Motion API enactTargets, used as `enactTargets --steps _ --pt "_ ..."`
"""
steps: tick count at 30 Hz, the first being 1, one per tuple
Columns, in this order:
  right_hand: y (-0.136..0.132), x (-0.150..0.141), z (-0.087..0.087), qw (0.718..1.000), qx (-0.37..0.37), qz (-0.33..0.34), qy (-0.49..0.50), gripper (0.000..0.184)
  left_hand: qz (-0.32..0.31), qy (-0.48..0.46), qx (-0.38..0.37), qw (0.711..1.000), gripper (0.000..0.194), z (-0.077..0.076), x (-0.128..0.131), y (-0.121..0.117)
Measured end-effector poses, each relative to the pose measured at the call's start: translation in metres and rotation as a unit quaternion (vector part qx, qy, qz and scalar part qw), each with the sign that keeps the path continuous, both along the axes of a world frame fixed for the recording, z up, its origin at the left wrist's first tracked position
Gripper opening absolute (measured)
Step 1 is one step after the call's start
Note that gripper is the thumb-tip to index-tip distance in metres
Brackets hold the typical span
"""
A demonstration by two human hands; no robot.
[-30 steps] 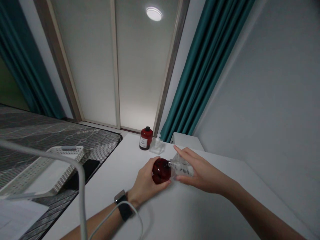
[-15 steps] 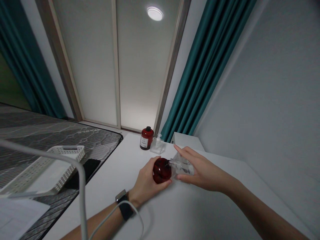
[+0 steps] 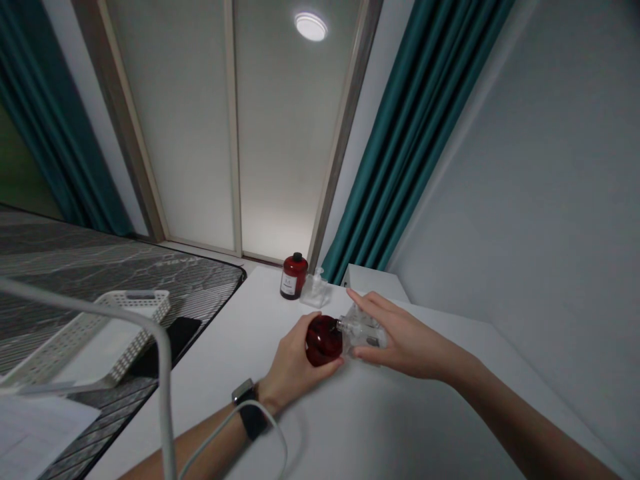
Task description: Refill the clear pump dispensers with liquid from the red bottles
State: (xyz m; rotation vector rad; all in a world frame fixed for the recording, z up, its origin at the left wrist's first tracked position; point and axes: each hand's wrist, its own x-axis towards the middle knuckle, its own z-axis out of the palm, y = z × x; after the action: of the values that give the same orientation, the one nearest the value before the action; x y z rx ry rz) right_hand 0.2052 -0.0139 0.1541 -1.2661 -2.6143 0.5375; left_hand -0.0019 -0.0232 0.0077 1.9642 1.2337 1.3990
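Observation:
My left hand (image 3: pixel 295 360) is wrapped round a dark red bottle (image 3: pixel 324 341) over the white table. From the right, my right hand (image 3: pixel 407 337) grips a clear bottle (image 3: pixel 363 332) that lies tilted on its side. The clear bottle's narrow neck meets the top of the red bottle, where the mouth is. My right palm and fingers partly cover the clear bottle's body. A watch with a black band (image 3: pixel 249 408) is on my left wrist.
Behind my hands stand a red bottle with a black cap (image 3: pixel 294 275) and a clear pump bottle (image 3: pixel 315 291) on the white table (image 3: pixel 260 307). A white basket (image 3: pixel 55 353) is at the left. A pale cable (image 3: pixel 164 373) crosses the lower left foreground. A white cabinet (image 3: pixel 377 280) stands beyond the table.
My right hand and the clear bottle have shifted very slightly up and left, with the clear bottle a little changed in tilt. The left hand stays in place on the red bottle.

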Motion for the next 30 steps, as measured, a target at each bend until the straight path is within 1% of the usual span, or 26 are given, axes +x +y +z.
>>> enactTargets --steps 19,30 --pt "0.0023 -0.0009 0.0038 0.999 -0.009 -0.005 -0.033 0.091 -0.007 -0.029 -0.011 0.999 0.072 0.0015 0.0019 -0.0027" --pt "0.0068 -0.0021 0.0045 0.999 0.003 0.01 -0.034 0.09 0.0 -0.039 -0.021 0.999 0.074 -0.0024 0.0032 -0.0005"
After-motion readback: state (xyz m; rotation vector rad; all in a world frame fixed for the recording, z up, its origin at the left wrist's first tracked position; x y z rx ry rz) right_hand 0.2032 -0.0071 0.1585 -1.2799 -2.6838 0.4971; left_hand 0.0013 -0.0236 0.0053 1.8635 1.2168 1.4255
